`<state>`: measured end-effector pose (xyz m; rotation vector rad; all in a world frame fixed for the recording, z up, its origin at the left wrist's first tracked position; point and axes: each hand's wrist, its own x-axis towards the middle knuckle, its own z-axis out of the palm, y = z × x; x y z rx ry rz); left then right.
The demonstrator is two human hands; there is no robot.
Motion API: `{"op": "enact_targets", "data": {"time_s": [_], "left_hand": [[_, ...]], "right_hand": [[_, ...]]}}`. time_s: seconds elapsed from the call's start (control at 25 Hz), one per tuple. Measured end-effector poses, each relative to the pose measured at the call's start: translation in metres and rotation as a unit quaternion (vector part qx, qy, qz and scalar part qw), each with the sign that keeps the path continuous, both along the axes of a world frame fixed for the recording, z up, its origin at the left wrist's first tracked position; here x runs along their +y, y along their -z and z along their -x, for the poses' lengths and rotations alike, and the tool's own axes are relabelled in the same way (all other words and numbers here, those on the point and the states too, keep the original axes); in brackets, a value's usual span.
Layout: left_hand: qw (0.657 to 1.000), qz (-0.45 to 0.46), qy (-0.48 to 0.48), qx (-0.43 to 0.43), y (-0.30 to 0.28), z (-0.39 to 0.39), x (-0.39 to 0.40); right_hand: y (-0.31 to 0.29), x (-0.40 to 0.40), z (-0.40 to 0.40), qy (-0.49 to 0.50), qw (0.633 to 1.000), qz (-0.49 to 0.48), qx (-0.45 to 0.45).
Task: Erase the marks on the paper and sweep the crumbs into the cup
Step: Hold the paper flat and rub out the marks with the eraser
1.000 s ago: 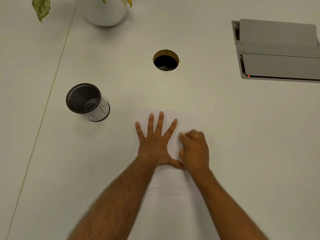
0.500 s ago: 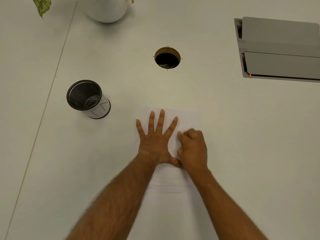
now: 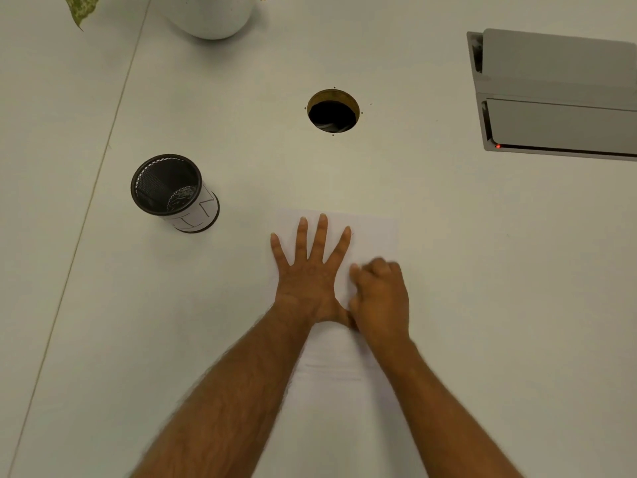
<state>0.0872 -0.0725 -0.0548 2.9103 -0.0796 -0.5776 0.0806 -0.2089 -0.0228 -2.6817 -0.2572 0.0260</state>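
Right of the cup (image 3: 174, 193), the paper (image 3: 374, 236) runs lengthwise toward the person, left hand (image 3: 308, 274) spread flat pinning it, right hand (image 3: 379, 293) curled, its contents hidden.

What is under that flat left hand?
The left hand presses flat on the white paper, which lies on the table. Any marks beneath the palm are covered.

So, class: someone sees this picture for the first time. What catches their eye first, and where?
Two bare forearms meet mid-frame on a white paper sheet: the left hand lies flat with fingers spread, the right hand curled beside it. To the left stands a black mesh cup; beyond, a dark round hole in the pale table.
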Motion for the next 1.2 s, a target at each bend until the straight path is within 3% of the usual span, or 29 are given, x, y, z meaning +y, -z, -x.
{"op": "enact_targets", "data": {"time_s": [0.16, 0.28, 0.4, 0.52, 0.68, 0.92, 1.12, 1.2], "left_hand": [[1.000, 0.004, -0.004, 0.013, -0.003, -0.001, 0.001], [1.000, 0.003, -0.002, 0.011, -0.003, 0.000, 0.000], [1.000, -0.007, -0.007, 0.003, 0.000, -0.001, 0.000], [1.000, 0.002, -0.002, 0.004, 0.000, 0.000, 0.000], [1.000, 0.007, -0.005, -0.002, -0.001, 0.000, 0.001], [1.000, -0.003, -0.006, -0.011, 0.003, 0.000, 0.000], [1.000, 0.013, -0.003, -0.013, 0.002, 0.001, 0.002], [1.000, 0.014, -0.001, -0.009, 0.001, 0.000, 0.001]], "right_hand": [[-0.005, 0.021, -0.068, 0.017, 0.999, 0.034, 0.014], [-0.003, 0.003, -0.021, -0.013, 0.999, 0.037, 0.019], [-0.005, -0.012, 0.038, 0.014, 0.998, -0.041, 0.036], [0.000, 0.001, -0.009, 0.010, 1.000, 0.004, -0.002], [-0.003, 0.012, -0.063, 0.040, 0.998, 0.039, 0.026], [-0.003, -0.010, 0.029, 0.023, 0.999, -0.023, 0.012], [-0.001, 0.011, -0.062, 0.068, 0.997, 0.039, 0.015], [-0.004, 0.009, -0.061, 0.078, 0.996, 0.035, 0.027]]}}
